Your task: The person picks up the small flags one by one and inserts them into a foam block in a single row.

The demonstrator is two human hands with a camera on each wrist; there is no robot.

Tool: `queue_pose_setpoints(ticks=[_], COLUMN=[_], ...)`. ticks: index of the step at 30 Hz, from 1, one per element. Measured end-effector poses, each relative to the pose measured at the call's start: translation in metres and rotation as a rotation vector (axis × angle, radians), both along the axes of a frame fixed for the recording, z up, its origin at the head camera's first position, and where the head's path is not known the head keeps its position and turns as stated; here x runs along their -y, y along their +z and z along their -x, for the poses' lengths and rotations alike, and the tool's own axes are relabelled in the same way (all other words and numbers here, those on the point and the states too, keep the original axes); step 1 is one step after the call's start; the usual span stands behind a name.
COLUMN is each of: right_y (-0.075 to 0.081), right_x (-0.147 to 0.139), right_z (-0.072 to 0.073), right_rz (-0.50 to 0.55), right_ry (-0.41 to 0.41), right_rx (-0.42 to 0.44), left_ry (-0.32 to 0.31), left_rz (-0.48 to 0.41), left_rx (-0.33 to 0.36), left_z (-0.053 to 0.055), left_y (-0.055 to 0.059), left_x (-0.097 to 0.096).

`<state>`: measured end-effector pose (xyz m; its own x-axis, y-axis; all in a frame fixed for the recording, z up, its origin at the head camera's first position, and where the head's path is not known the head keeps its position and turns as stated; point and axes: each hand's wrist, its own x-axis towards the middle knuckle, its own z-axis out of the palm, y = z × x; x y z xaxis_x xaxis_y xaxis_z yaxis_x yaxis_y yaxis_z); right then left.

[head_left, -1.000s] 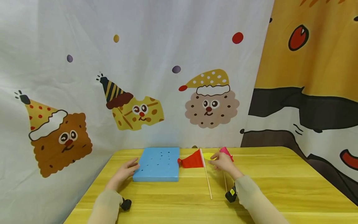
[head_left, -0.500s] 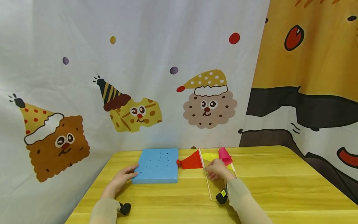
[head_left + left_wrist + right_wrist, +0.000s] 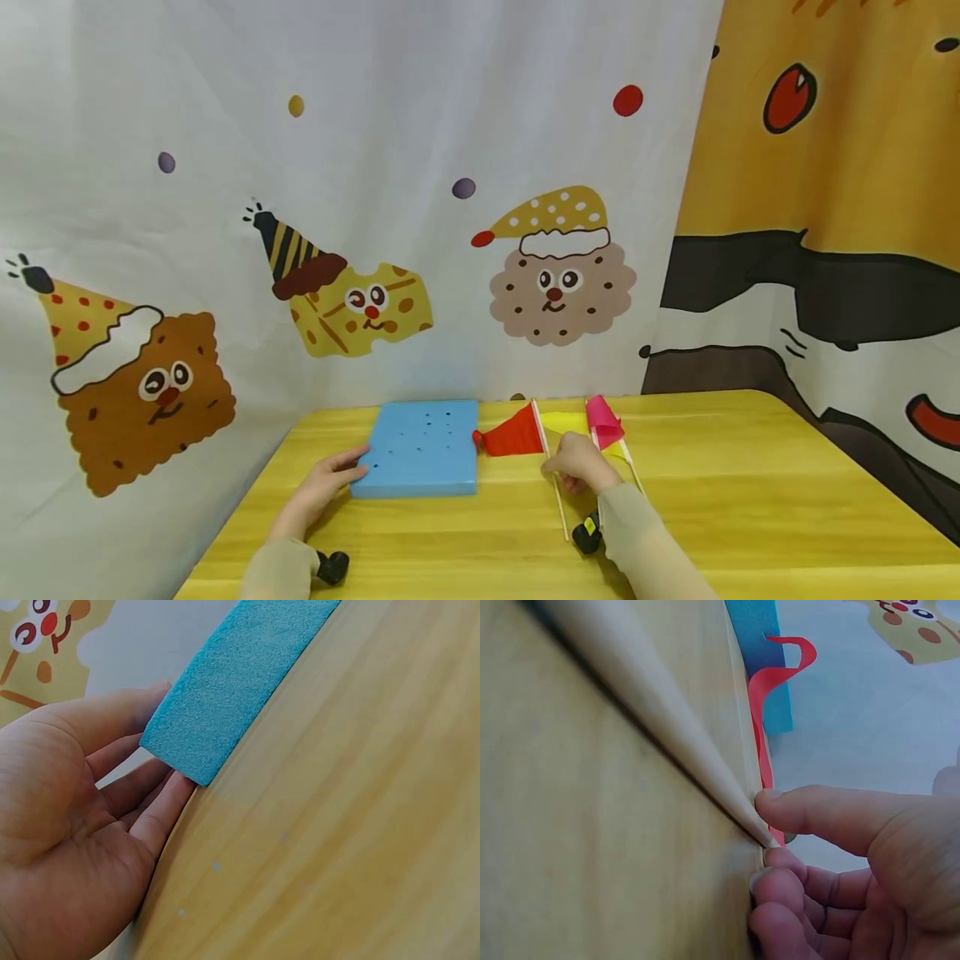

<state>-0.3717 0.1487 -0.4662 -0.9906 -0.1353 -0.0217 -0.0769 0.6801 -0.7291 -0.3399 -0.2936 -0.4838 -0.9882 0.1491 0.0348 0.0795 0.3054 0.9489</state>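
Note:
A blue foam board dotted with small holes lies flat on the table. My left hand rests against its left edge, fingers fairly straight; the left wrist view has the thumb and fingertips touching the board's corner. To the board's right lies a red flag on a thin wooden stick. My right hand pinches that stick between thumb and fingers, just below the cloth. The red cloth shows curled beyond the thumb in the right wrist view.
Behind and right of my right hand lie a yellow flag and a pink flag, their sticks partly hidden by the hand and sleeve. The wooden table ends at a printed cloth backdrop.
My right hand has moved left and down from beside the yellow and pink flags to the red flag's stick and pinches it. The left hand stays at the board's edge.

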Motion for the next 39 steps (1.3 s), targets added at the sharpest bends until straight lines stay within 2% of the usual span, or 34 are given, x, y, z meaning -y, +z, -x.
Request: queue_pose_setpoints(ticks=[6, 20, 27, 39], right_y=[0.004, 0.001, -0.003, -0.002], right_x=[0.003, -0.002, -0.009, -0.012], right_z=[-0.001, 0.001, 0.002, 0.006], right_rz=[0.017, 0.052, 0.13, 0.312], right_ry=[0.027, -0.045, -0.056, -0.073], right_rx=[0.016, 0.006, 0.001, 0.139], left_ry=[-0.005, 0.023, 0.048, 0.042], left_rz=[0.014, 0.003, -0.001, -0.013], left_rx=[-0.017, 0.005, 0.033, 0.022], left_z=[-0.003, 0.002, 0.0, 0.001], left_y=[0.004, 0.001, -0.001, 0.001], left_x=[0.002, -0.001, -0.001, -0.001])
